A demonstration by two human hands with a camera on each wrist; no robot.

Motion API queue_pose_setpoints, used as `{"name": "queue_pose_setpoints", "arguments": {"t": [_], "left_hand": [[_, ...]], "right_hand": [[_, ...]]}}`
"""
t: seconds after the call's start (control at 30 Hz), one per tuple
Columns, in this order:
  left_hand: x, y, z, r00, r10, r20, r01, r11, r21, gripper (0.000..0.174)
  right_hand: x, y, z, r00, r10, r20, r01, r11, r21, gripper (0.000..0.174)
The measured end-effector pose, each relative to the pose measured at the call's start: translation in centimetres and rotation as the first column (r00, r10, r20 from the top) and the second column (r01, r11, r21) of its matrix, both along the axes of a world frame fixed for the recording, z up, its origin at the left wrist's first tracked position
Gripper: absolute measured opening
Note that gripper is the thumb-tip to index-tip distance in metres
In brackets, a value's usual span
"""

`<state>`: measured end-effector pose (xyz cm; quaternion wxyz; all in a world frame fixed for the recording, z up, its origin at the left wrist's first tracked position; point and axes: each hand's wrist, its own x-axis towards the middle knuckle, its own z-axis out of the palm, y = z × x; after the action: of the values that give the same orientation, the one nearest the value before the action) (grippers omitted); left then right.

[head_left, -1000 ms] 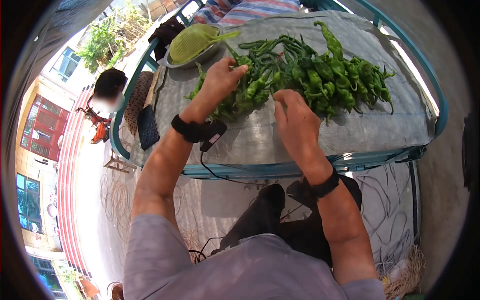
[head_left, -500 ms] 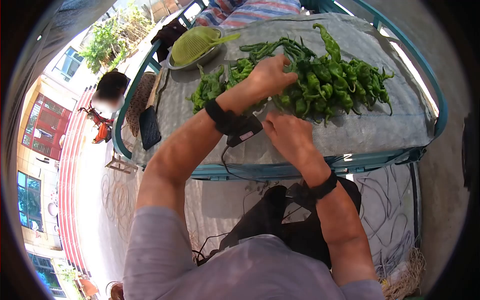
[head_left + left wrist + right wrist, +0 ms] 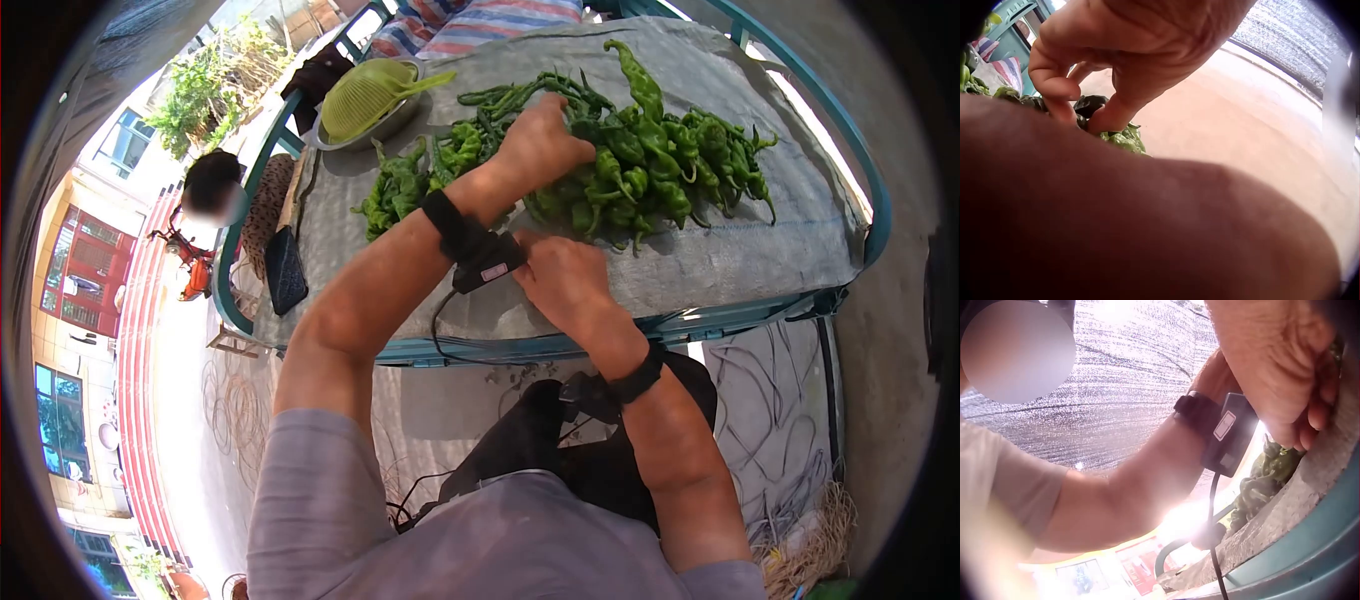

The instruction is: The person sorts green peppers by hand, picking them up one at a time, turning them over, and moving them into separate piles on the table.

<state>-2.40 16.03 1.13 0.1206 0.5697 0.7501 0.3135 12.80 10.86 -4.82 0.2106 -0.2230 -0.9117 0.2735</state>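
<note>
Green peppers [image 3: 650, 165] lie heaped across the grey sheet. My left hand [image 3: 540, 150] reaches into the heap's middle from the left. In the left wrist view its thumb and forefinger close on a dark green pepper [image 3: 1090, 105], with lighter peppers [image 3: 1125, 139] just below. My right hand [image 3: 565, 280] is low over the sheet at the near side of the heap, beneath the left wrist. Its fingers [image 3: 1319, 412] are bent down by the sheet in the right wrist view; I cannot tell if they hold anything. A smaller group of peppers [image 3: 395, 190] lies to the left.
A yellow-green strainer [image 3: 370, 95] sits in a metal bowl [image 3: 395, 125] at the back left. Thin green beans or long peppers [image 3: 495, 97] lie behind the heap. Blue-green cart rails [image 3: 800, 75] border the sheet [image 3: 450, 290]. A dark phone-like slab [image 3: 287, 270] rests at the left edge.
My left hand has moved right, from the left pepper group to the middle of the heap. My right hand has drawn slightly nearer my body and left. The head view has shifted a little.
</note>
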Motion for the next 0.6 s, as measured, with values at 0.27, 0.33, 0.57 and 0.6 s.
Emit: {"name": "queue_pose_setpoints", "arguments": {"t": [0.27,0.33,0.57,0.6], "left_hand": [[0.6,-0.2,0.9,0.998,-0.011,-0.062,0.004,0.994,-0.112,0.075],[0.3,-0.3,0.7,0.994,-0.027,-0.109,0.018,0.997,-0.082,0.073],[0.9,-2.0,2.1,1.0,-0.003,0.017,0.003,0.999,0.039,0.072],[1.3,-2.4,2.8,0.984,0.078,0.159,-0.075,0.997,-0.022,0.072]], "right_hand": [[-0.1,-0.1,0.1,1.0,-0.023,0.013,0.023,1.0,-0.019,0.028],[-0.2,0.0,0.0,1.0,-0.022,0.0,0.022,1.0,-0.014,0.026],[-0.2,0.1,-0.3,0.998,-0.004,-0.068,0.007,0.999,0.034,0.015],[-0.1,0.1,-0.3,0.997,-0.001,-0.081,0.005,0.999,0.049,0.014]]}}
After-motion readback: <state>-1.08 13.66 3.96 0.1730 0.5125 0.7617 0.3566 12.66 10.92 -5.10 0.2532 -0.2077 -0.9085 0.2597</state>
